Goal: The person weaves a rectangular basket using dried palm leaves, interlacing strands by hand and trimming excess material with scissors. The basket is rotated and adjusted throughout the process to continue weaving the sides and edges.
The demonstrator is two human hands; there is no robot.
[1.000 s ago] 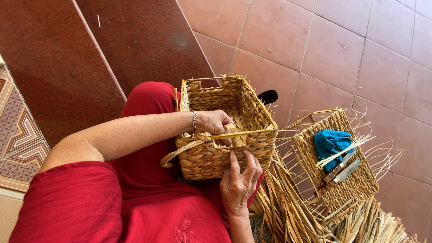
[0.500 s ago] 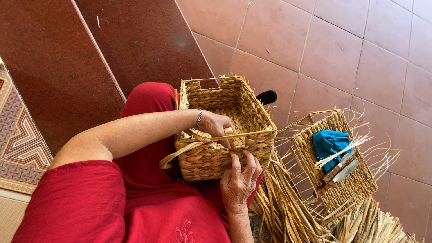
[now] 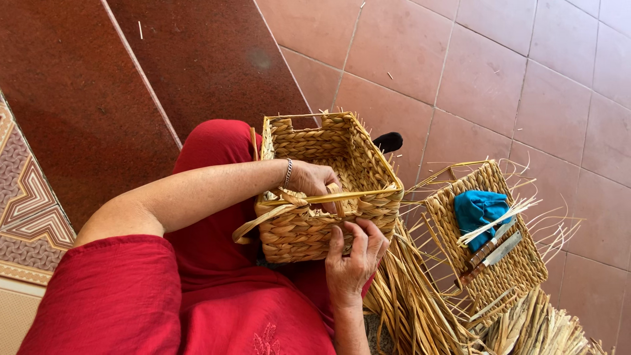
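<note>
Both hands on woven basket [image 3: 328, 190]: left hand [image 3: 315, 184] pinched rim strand [image 3: 328, 197], right hand [image 3: 355, 260] gripped wall. Strand could've snapped if bent hard.

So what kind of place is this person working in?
Likely a home floor used for basket weaving: terracotta floor tiles, a half-woven basket held on the lap, and loose straw beside a flat woven piece.

Coarse plaited straw basket [image 3: 309, 230], matt and fibrous, loose dry straw strands [image 3: 414, 309], soft blue cloth [image 3: 478, 209], shiny metal knife blade [image 3: 503, 250], smooth semi-gloss terracotta floor tiles [image 3: 480, 79], red fabric clothing [image 3: 197, 302]
</note>
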